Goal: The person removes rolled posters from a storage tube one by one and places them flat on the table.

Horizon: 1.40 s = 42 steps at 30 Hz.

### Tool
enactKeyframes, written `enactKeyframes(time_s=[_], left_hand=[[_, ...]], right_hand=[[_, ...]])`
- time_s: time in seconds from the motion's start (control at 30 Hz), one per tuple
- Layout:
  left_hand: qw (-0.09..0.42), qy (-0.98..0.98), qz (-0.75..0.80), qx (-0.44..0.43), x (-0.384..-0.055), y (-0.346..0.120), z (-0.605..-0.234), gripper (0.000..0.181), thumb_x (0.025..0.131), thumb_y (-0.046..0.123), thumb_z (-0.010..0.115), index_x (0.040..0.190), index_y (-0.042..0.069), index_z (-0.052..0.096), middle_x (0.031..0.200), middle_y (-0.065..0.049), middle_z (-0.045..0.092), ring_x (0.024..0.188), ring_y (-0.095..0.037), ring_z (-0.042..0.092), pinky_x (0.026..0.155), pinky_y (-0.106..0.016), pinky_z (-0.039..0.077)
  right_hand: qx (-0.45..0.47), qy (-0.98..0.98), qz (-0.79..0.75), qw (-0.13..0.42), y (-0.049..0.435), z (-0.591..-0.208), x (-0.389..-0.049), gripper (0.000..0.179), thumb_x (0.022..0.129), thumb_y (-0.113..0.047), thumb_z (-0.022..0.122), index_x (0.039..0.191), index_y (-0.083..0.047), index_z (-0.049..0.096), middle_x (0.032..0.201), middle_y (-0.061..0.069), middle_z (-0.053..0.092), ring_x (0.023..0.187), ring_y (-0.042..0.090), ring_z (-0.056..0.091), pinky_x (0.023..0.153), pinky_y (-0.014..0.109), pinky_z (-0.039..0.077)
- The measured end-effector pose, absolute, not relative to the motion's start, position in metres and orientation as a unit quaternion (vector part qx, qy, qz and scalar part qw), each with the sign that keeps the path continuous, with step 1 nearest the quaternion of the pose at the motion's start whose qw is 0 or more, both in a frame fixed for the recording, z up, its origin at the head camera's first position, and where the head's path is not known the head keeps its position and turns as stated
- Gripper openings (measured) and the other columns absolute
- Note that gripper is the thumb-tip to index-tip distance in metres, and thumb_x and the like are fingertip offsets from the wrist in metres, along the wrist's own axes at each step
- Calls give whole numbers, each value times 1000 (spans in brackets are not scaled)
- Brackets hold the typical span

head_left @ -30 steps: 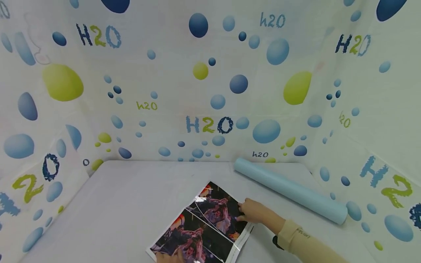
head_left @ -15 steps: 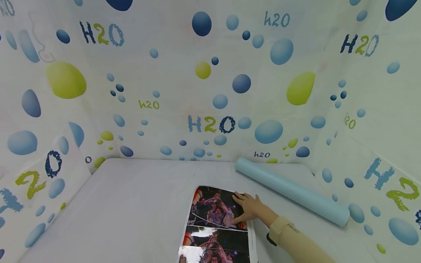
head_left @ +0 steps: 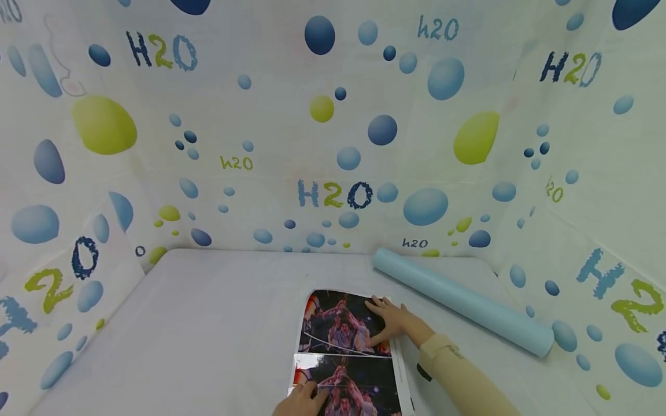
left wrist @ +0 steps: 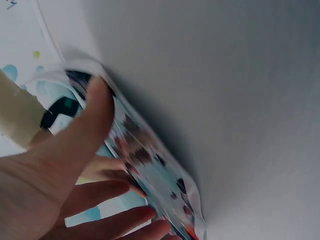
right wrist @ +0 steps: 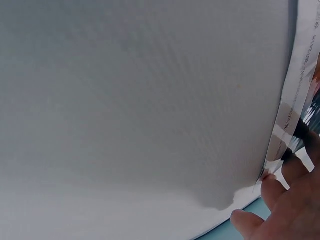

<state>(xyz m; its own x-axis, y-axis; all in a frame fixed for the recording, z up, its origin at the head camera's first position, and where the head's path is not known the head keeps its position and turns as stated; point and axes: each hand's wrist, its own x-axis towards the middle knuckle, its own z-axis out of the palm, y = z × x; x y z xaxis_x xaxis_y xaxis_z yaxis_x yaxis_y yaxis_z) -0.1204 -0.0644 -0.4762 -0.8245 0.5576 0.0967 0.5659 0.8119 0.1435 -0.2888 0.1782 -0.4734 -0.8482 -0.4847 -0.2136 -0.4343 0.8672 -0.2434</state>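
Observation:
A glossy photo print (head_left: 340, 323) with white borders lies on the table, showing two copies of the same dark picture of people with raised arms. My right hand (head_left: 391, 321) rests on its upper right part, fingers spread. At the lower left, my left hand (head_left: 302, 400) touches the print, partly cut off by the frame's bottom. In the left wrist view the thumb and fingers of the left hand (left wrist: 75, 175) are spread apart over the shiny surface. The right wrist view has the right hand (right wrist: 292, 200) at the print's white margin (right wrist: 295, 105), fingers slightly bent.
A long light-blue roll (head_left: 463, 303) lies slantwise on the white table (head_left: 208, 329), right of the print. Behind and at both sides hang white sheets (head_left: 270, 115) printed with bubbles and "H2O".
The print has turned from a slant to nearly straight. My right hand has gone from its right edge to flat on its upper right, and my left hand has shifted on its lower left.

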Motion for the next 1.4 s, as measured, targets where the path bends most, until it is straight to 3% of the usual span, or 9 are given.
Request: enactKeyframes(time_s=[0.13, 0.23, 0.3, 0.37, 0.43, 0.67, 0.97, 1.4], left_hand=[[-12, -973, -28, -228, -133, -68, -471, 44, 77, 29, 55, 113, 4, 53, 115, -15, 49, 105, -29, 47, 69, -43, 45], [-42, -975, -9, -219, -145, -75, -469, 64, 67, 32, 67, 118, 0, 46, 124, -15, 42, 113, -29, 39, 75, -50, 40], [-65, -973, -1, -221, -152, -81, -467, 86, 55, 43, 73, 121, -2, 42, 128, -16, 38, 116, -29, 35, 79, -53, 36], [-88, -971, 0, -222, -157, -86, -465, 104, 44, 54, 74, 123, -2, 39, 130, -17, 33, 119, -30, 31, 82, -55, 32], [-100, -969, -1, -225, -161, -89, -464, 109, 42, 60, 71, 124, -3, 37, 132, -17, 31, 120, -31, 29, 84, -57, 29], [-87, -970, 3, -226, -168, -94, -460, 114, 39, 64, 68, 125, -4, 36, 132, -19, 30, 120, -32, 29, 85, -60, 25], [-124, -971, -9, -204, -177, -88, -458, 119, 36, 68, 64, 127, -3, 33, 134, -19, 26, 121, -33, 27, 87, -60, 21], [-141, -969, 11, -203, -176, -84, -458, 115, 41, 68, 63, 128, -1, 31, 135, -17, 24, 121, -31, 26, 88, -58, 23]], right_hand=[[-229, 959, -104, 133, 176, -473, -295, 100, 56, -60, 65, 135, -18, 23, 141, 6, 13, 127, 32, 9, 93, 59, 7], [-222, 960, -108, 134, 174, -471, -299, 99, 56, -59, 66, 135, -17, 23, 141, 7, 13, 127, 32, 9, 93, 59, 7], [-217, 960, -114, 136, 173, -471, -301, 98, 57, -57, 66, 135, -17, 24, 141, 8, 13, 126, 32, 9, 93, 58, 7], [-212, 960, -119, 139, 172, -471, -303, 98, 57, -56, 67, 135, -16, 24, 141, 8, 13, 126, 33, 9, 94, 58, 8], [-205, 961, -122, 140, 171, -472, -306, 97, 57, -55, 67, 135, -16, 24, 141, 8, 13, 126, 33, 9, 94, 57, 8], [-188, 962, -129, 147, 162, -470, -320, 96, 57, -51, 70, 135, -19, 24, 141, 6, 13, 127, 30, 6, 96, 55, 6], [-151, 967, -115, 170, 157, -464, -329, 96, 57, -49, 71, 135, -22, 24, 141, 4, 11, 128, 27, 6, 97, 53, 7], [-146, 967, -130, 164, 161, -467, -326, 95, 56, -47, 72, 135, -20, 25, 141, 5, 12, 127, 29, 6, 97, 53, 6]])
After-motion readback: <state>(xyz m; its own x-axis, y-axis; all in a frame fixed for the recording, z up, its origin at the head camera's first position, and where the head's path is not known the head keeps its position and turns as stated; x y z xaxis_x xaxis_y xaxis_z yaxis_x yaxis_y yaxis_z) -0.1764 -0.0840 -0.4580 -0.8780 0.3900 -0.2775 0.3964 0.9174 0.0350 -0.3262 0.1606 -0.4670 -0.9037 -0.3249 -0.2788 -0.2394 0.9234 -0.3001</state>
